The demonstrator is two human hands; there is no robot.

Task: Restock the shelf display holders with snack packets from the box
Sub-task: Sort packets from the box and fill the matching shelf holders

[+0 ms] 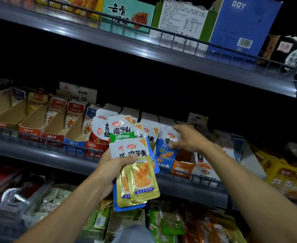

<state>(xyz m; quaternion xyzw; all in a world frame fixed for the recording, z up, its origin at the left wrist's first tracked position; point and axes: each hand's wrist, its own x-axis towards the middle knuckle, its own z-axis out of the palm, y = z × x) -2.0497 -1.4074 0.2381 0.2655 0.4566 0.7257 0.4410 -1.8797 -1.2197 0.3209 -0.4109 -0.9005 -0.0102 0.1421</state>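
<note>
- Head view: the left hand (pixel 116 165) grips a fan of gold snack packets (pixel 139 174) at frame centre.
- The right hand (pixel 188 137) pinches a blue packet (pixel 165 148) in its display holder (pixel 163 163), centre right.

"DOY" on blue box (pixel 244 25), "20%" on snack packets (pixel 139 165)

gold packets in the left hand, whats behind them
Behind the gold packets in the left hand lies at least one blue packet, its edges showing. How many more are stacked there is hidden.
</note>
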